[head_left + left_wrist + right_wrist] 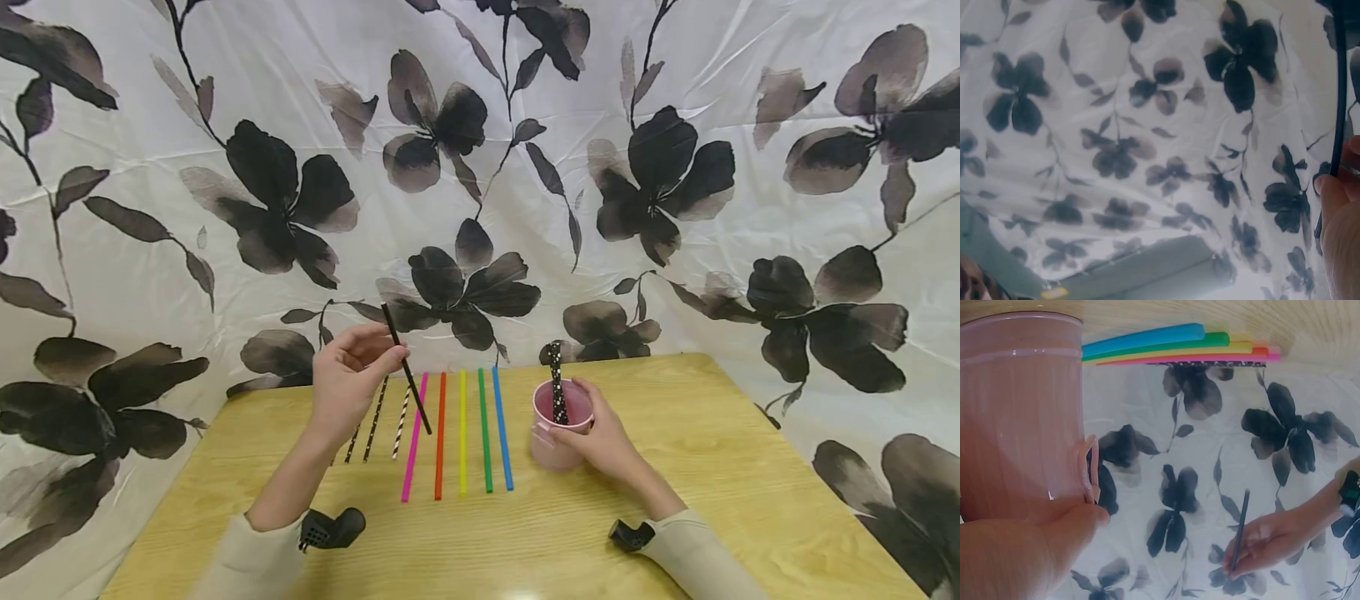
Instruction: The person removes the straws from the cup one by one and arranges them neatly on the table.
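A black straw (417,398) is pinched between the thumb and fingers of my left hand (351,367), tilted above the row of straws on the table. My right hand (609,435) grips a pink cup (553,450), its thumb near the rim. Inside the cup stands a black item with white spots (557,375), its lower part hidden by the wall. In the right wrist view, the cup (1022,419) fills the left side and shows a small handle. The left wrist view catches only part of the black straw (1340,94) and fingertips.
Between the hands lie pink (414,442), red (440,437), yellow (462,433), green (485,433) and blue (502,429) straws. Left of them are a striped straw (401,422) and dotted black ones (375,421). A floral cloth (525,217) hangs behind the wooden table (480,542).
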Demonstrator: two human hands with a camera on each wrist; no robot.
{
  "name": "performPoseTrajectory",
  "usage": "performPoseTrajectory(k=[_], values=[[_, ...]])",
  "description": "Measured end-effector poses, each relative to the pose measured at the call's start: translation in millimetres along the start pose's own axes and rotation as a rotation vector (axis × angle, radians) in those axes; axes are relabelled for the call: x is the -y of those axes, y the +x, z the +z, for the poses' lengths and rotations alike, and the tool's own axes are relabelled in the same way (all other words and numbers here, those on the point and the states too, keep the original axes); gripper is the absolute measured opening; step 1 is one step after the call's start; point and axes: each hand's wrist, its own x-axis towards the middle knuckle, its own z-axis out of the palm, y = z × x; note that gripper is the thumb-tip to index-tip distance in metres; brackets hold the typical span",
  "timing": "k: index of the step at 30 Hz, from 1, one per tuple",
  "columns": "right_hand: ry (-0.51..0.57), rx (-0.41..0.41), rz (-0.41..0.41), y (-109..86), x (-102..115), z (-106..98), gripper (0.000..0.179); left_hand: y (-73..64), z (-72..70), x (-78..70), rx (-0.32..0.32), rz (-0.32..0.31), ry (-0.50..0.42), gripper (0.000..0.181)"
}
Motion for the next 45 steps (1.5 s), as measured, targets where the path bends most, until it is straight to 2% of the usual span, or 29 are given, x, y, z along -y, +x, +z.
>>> performPoseTrajectory(k=[7, 9, 12, 20, 26, 30, 33, 38, 45], values=[[0.023, 0.01, -0.008, -1.0, 1, -2, 0.084, -22.1, -32.8, 9.0, -0.023, -0.056, -0.058, 0.033], [0.03, 0.018, -0.003, -3.0, 1, -2, 0.084, -30.9, -39.7, 13.3, -0.021, -0.075, -0.05, 0.031], [0.03, 0.021, 0.004, -6.1, 0, -3, 0.084, -45.1, -46.6, 18.9, -0.003, -0.11, 0.016, 0.029], [0.013, 0.035, 0.01, -10.4, 0, -8, 0.084, -76.0, -51.0, 25.6, 0.088, -0.219, 0.119, 0.024], [0.02, 0.031, -0.012, -9.2, 0, -10, 0.083, -93.3, -47.2, 34.7, 0.088, -0.376, 0.179, 0.025], [0.018, 0.04, -0.008, -11.4, -2, -9, 0.084, -105.4, -48.3, 46.7, 0.101, -0.509, 0.197, 0.024], [0.017, 0.039, -0.011, -11.5, -3, -8, 0.084, -111.6, -53.4, 64.9, 0.111, -0.577, 0.203, 0.026], [0.018, 0.036, -0.02, -10.7, -2, -8, 0.083, -122.9, -63.5, 96.0, 0.111, -0.639, 0.237, 0.031], [0.01, 0.03, -0.032, -9.8, -2, -7, 0.082, -132.2, -71.1, 112.0, 0.157, -0.708, 0.278, 0.032]])
